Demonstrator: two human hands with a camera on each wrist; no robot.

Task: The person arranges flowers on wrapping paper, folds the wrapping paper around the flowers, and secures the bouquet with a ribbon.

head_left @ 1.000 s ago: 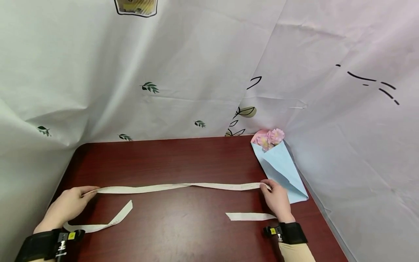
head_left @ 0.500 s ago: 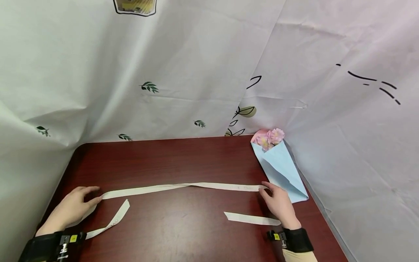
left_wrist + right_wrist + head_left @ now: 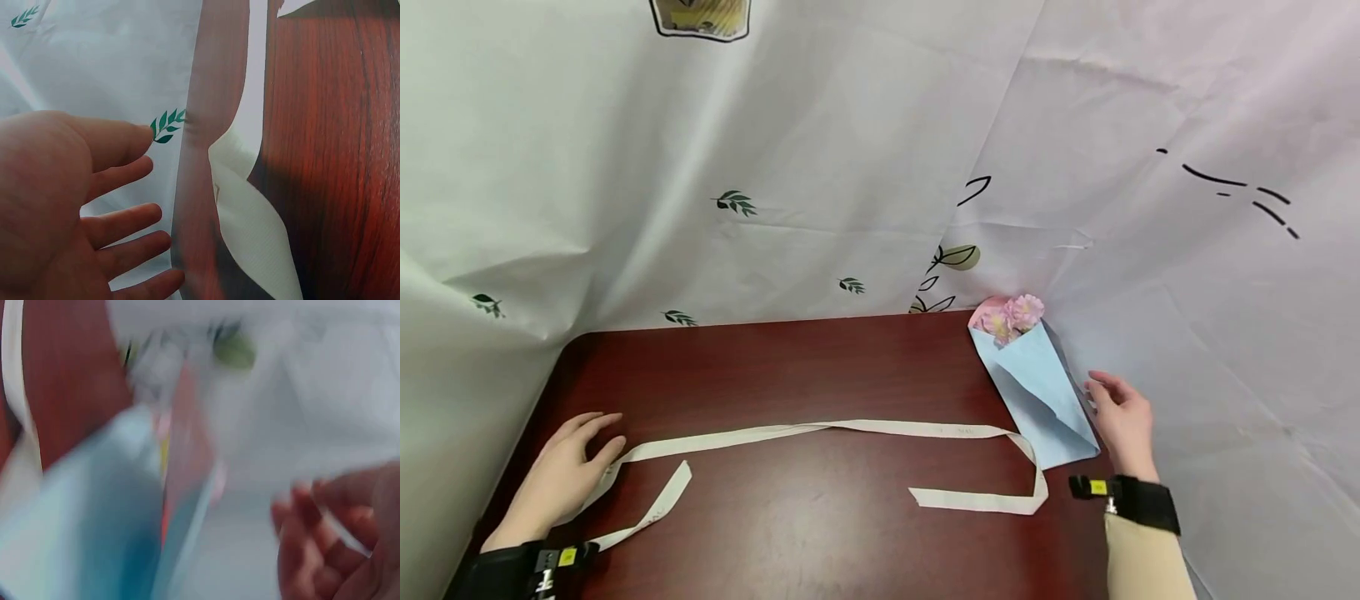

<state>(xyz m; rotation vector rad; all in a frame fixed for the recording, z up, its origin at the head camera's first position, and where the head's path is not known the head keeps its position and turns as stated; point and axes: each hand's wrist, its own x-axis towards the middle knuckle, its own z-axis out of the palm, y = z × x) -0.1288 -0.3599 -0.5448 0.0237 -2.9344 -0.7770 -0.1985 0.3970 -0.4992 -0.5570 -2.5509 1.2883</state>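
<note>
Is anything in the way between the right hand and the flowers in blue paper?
Nothing I can see: the right hand is beside the blue-wrapped bouquet, with an open gap between. The white ribbon lies on the bouquet's other side.

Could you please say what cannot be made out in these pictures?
Head view: part of the white ribbon, hidden by the left hand and wristband.
Head view: faint marks on the ribbon, too small to read.
Right wrist view: pink flowers, blurred and mostly covered by the blue wrapper.
Left wrist view: ribbon, cut off by bottom edge.
</note>
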